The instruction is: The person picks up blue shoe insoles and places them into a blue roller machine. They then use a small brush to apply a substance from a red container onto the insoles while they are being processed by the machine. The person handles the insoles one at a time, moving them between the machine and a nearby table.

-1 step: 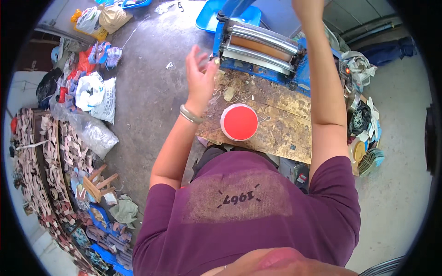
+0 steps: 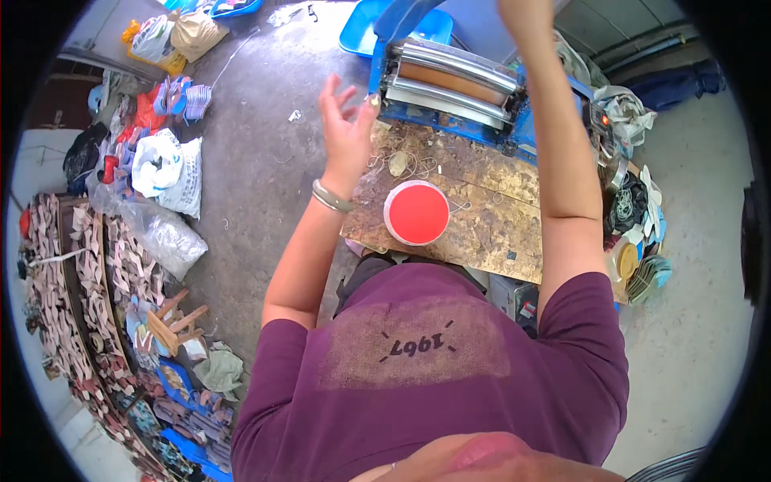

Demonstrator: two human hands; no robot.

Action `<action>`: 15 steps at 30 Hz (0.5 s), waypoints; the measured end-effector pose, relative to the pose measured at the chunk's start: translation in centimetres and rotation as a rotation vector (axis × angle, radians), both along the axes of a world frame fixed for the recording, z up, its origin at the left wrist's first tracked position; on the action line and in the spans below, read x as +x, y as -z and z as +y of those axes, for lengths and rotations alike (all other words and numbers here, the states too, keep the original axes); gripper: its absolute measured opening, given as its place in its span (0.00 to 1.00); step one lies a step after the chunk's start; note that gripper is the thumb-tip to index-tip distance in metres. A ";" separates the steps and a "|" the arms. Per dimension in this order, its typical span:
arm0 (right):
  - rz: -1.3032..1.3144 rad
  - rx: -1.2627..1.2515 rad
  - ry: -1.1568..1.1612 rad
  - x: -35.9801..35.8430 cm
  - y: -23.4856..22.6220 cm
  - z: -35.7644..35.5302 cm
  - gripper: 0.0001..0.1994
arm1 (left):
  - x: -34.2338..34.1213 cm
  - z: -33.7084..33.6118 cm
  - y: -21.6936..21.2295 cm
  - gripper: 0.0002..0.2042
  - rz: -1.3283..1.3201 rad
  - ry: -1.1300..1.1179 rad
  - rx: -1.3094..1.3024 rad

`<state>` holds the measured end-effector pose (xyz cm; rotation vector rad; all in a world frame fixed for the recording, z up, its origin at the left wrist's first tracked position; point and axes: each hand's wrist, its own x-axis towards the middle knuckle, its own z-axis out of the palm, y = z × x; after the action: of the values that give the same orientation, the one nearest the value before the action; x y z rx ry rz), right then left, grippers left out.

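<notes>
- Head view: left hand (image 2: pixel 345 145) is raised just beside the left end of a blue-framed roller machine (image 2: pixel 454 96); its fingers are apart and loosely curled, thumb lifted.
- Left hand shows no clear object in its grasp; a small pale spot at the thumb tip cannot be identified. Contact between thumb and machine cannot be confirmed.
- Right hand (image 2: pixel 525 11) is cut off by the upper edge, beyond the machine's right portion; its fingers are out of sight, so its opening and contents cannot be told.
- Roller machine stands at the far end of the tabletop (image 2: pixel 498 233), with two bright metal rollers (image 2: pixel 458 66) and a brown band between them.
- Round red-topped tub (image 2: pixel 418 213) with a pale rim sits on the tabletop, between the machine and the person; whether the red is lid or contents cannot be told.
- Thin cord (image 2: pixel 418 169) lies in loops between tub and machine, beside a flat pale lump (image 2: pixel 398 164).
- Tabletop surface is stained and worn, with a seam across it.
- Blue basin (image 2: pixel 353 36) is behind the machine's left end.
- Metal-toned bracelet (image 2: pixel 331 198) circles the left wrist.
- Wooden stool (image 2: pixel 165 328) lies tilted at left, near a clear plastic bag (image 2: pixel 173 241) and racks (image 2: pixel 56 297) of stacked pieces.
</notes>
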<state>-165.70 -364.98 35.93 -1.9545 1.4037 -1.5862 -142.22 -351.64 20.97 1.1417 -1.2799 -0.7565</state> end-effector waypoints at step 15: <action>-0.210 0.728 -0.528 10.8 21.9 15.5 0.19 | 11.3 12.7 5.8 0.11 -0.127 0.266 0.727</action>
<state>-154.89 -349.45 14.03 -1.4838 1.0450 -0.8421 -130.91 -338.90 15.19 1.6274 -1.3118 -1.4402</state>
